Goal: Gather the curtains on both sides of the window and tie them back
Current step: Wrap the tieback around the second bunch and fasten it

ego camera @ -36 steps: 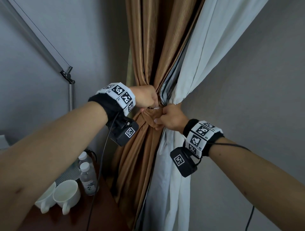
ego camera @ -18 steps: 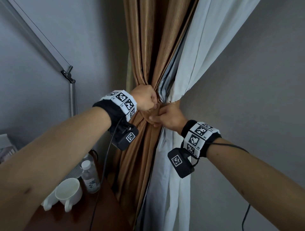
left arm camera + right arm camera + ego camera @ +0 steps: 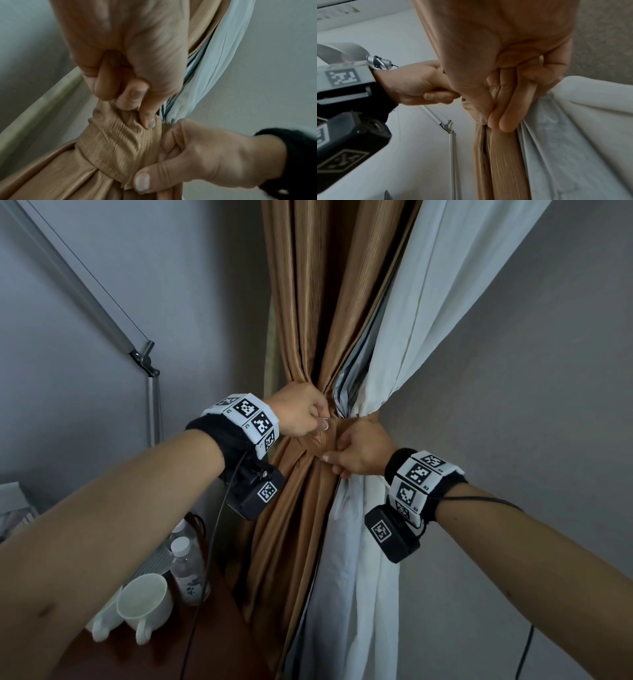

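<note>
A brown curtain [image 3: 308, 285] and a white sheer curtain [image 3: 421, 302] hang gathered together in a room corner. A ribbed brown tie-back band [image 3: 118, 146] wraps their waist, also seen as the band [image 3: 320, 440] in the head view. My left hand [image 3: 301, 416] pinches the band's upper edge from the left; its curled fingers [image 3: 137, 97] dig into the fabric. My right hand [image 3: 359, 453] grips the band's right end, thumb [image 3: 145, 180] pressed on its lower edge. In the right wrist view my right hand [image 3: 501, 105] curls round a brown fold.
A grey lamp arm [image 3: 85, 299] slants across the left wall to a joint [image 3: 145, 361]. Below left, a dark wooden table [image 3: 154, 655] bears two white cups [image 3: 145, 607] and water bottles [image 3: 188, 570]. Grey walls close in on both sides.
Both hands have stayed at the curtain's waist and shifted slightly up in view. The left thumb now presses onto the band's top edge; the right hand sits a little lower right.
</note>
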{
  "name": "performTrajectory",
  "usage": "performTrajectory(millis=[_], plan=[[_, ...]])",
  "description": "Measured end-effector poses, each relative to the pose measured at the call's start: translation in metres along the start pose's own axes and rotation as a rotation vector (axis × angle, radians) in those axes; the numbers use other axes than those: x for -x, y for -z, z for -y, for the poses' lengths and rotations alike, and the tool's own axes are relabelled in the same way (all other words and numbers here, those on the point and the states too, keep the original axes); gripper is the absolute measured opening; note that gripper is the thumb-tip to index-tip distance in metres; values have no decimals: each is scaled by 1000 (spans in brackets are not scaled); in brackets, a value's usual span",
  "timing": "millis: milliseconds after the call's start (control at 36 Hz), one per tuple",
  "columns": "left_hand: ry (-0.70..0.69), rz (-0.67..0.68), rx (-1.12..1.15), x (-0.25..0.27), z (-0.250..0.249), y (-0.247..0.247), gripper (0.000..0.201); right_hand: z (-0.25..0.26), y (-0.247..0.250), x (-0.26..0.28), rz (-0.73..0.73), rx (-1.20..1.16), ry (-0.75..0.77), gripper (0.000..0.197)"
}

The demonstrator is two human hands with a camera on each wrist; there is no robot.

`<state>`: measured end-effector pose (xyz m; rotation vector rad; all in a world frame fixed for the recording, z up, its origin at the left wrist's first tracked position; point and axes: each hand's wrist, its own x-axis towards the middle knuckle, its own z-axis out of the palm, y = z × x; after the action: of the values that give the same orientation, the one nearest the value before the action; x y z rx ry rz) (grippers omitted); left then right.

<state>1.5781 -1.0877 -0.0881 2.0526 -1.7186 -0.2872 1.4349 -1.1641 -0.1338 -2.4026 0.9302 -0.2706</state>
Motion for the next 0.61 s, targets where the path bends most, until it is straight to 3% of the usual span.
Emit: performTrajectory(millis=[139, 222, 333, 444, 528, 611], plan=[[3, 69, 69, 0, 3, -1, 6, 0, -3, -7, -50, 69, -40, 37], [3, 122, 68, 2, 3, 2, 3, 1, -6, -8, -185, 180, -50, 41], [9, 191, -50, 2, -4, 3, 15, 2, -7, -2, -324, 312, -85, 56], [24, 246, -58, 5, -9, -2, 20, -2, 0, 0, -292, 298, -85, 60], [-10, 104, -149, 7, -6, -8, 33, -5, 5, 1, -209, 269, -96, 65], [-14, 10, -56, 7, 1, -13, 28, -10, 13, 1, -95, 124, -115, 61]])
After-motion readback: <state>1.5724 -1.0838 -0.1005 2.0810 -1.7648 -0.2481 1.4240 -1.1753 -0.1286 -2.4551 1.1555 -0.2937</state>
